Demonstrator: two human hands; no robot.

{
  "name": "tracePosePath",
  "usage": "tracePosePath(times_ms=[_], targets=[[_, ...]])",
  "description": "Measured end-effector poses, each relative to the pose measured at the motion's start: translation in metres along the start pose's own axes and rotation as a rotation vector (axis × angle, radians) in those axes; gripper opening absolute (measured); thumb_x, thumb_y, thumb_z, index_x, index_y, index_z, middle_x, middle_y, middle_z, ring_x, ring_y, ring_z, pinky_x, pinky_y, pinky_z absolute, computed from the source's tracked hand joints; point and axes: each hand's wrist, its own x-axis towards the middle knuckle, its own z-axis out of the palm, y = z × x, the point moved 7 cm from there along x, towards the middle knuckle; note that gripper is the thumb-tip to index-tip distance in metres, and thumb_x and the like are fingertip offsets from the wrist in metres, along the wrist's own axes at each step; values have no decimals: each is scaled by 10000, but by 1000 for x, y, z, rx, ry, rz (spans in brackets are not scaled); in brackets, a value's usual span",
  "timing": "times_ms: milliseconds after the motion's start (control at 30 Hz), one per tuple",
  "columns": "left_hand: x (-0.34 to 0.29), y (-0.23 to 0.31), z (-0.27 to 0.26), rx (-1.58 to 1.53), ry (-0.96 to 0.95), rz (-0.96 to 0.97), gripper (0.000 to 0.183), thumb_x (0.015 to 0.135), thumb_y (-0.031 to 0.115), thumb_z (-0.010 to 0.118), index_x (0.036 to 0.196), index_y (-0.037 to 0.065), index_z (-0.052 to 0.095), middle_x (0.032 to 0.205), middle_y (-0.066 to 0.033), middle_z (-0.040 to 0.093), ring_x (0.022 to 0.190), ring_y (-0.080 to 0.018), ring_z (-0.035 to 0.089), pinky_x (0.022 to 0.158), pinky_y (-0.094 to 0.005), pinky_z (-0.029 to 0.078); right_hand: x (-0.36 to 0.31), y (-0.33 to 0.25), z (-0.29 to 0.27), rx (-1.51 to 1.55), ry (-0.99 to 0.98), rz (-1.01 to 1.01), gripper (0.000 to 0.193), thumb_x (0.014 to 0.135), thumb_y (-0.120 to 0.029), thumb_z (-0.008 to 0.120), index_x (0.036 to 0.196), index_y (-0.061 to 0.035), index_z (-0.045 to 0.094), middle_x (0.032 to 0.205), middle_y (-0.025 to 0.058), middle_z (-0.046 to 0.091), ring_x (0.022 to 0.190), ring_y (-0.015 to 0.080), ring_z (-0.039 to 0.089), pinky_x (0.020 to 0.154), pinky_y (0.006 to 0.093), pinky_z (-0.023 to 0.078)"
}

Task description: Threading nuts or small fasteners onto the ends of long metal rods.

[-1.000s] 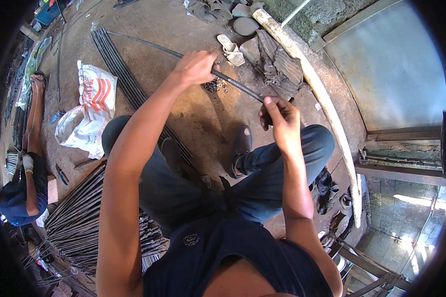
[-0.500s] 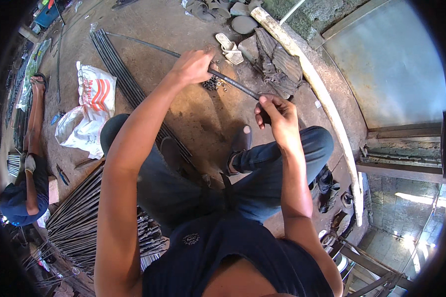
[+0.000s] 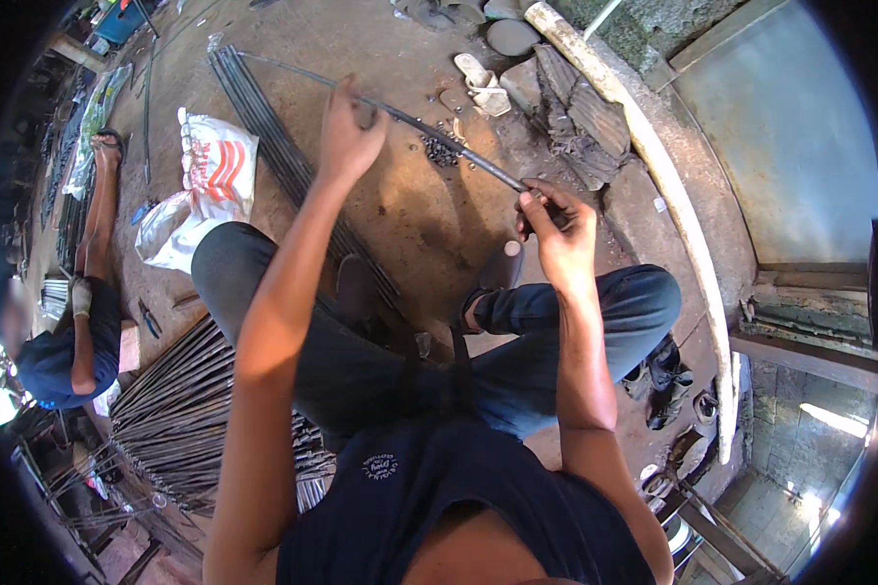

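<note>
A long, thin dark metal rod (image 3: 449, 142) slants across in front of me, from the upper left down to my right hand (image 3: 558, 226). The fingers and thumb of that hand are closed on its near end. Farther along the rod is my left hand (image 3: 353, 136), its fingers smeared by motion and lying over the rod, so their grip is unclear. Below the rod, on the ground between my hands, sits a small heap of dark metal nuts (image 3: 440, 151). To the left of my left hand lies a bundle of similar rods (image 3: 281, 146).
A white sack with red marks (image 3: 219, 166) lies left of the bundle, pliers (image 3: 149, 319) nearer me. A large rod pile (image 3: 176, 419) spreads by my left leg. Another person (image 3: 63, 356) is at far left. Sandals (image 3: 482, 86) and a long pale pole (image 3: 668, 185) are right.
My left hand has shifted left along the rod, and its fingers have loosened and blurred. My right hand stays at the near end. The whole view has shifted slightly.
</note>
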Motion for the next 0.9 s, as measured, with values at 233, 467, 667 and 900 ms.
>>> tracePosePath(times_ms=[233, 467, 667, 900], targets=[[-47, -28, 118, -1729, 28, -916, 837, 915, 663, 387, 1249, -105, 392, 1241, -255, 511, 1074, -342, 548, 1026, -504, 408, -16, 0, -3, -457, 41, -251, 240, 824, 24, 657, 1065, 28, 664, 775, 108, 638, 673, 177, 604, 657, 300, 497], [-35, -19, 153, -2339, -1, -793, 842, 962, 649, 251, 1192, -123, 497, 744, -43, 513, 577, -103, 474, 454, -218, 383, -39, 51, -17, 4, 46, -111, 225, 868, 38, 618, 1091, 21, 644, 939, 87, 674, 745, 142, 618, 680, 282, 519], [-37, -23, 167, -2328, -24, -765, 792, 978, 635, 236, 1265, -64, 471, 699, -9, 495, 546, -98, 460, 434, -231, 323, -42, 96, -34, 534, 102, 370, 240, 916, -31, 580, 1130, 76, 589, 918, 119, 658, 733, 156, 615, 663, 251, 513], [-28, -27, 163, -2231, 31, -804, 787, 972, 648, 212, 1160, -37, 552, 659, 11, 461, 561, -100, 438, 479, -256, 327, -30, 88, -37, 240, 48, 333, 247, 887, -92, 665, 1100, 26, 624, 861, 26, 629, 710, 88, 569, 627, 225, 450]])
